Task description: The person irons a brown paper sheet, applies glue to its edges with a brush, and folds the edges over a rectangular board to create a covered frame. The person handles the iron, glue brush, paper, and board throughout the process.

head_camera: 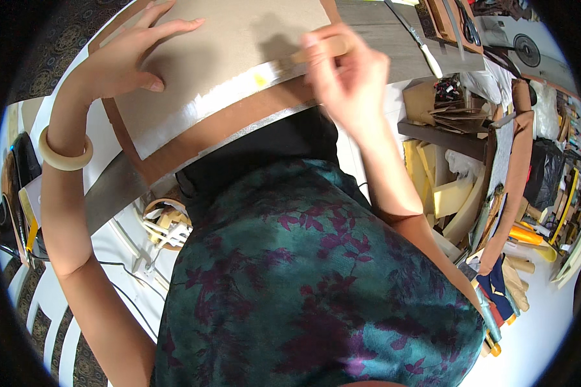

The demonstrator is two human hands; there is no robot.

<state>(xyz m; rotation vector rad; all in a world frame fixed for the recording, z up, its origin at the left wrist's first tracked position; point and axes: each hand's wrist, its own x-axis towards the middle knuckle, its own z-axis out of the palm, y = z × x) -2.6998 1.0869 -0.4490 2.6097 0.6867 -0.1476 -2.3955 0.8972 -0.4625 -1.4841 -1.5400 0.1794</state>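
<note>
My right hand [346,72], somewhat blurred, grips the pale handle of a brush [300,57], whose bristles touch a beige sheet [232,43]. Along the sheet's near edge runs a wet, shiny white band [198,106] with a small yellow spot in it. Spread over the sheet's left part is my left hand [140,53], fingers apart and holding nothing; a cream bangle [65,157] circles that forearm. Beneath the sheet lies a larger brown sheet [213,138], which shows as a border around it.
A white-handled knife or spatula [431,60] lies on the grey tabletop [377,29] at the upper right. Beyond the table, a cardboard box [419,101] and yellow foam pieces [445,198] fill a shelf. A bin of scraps [169,222] stands below the table at the left.
</note>
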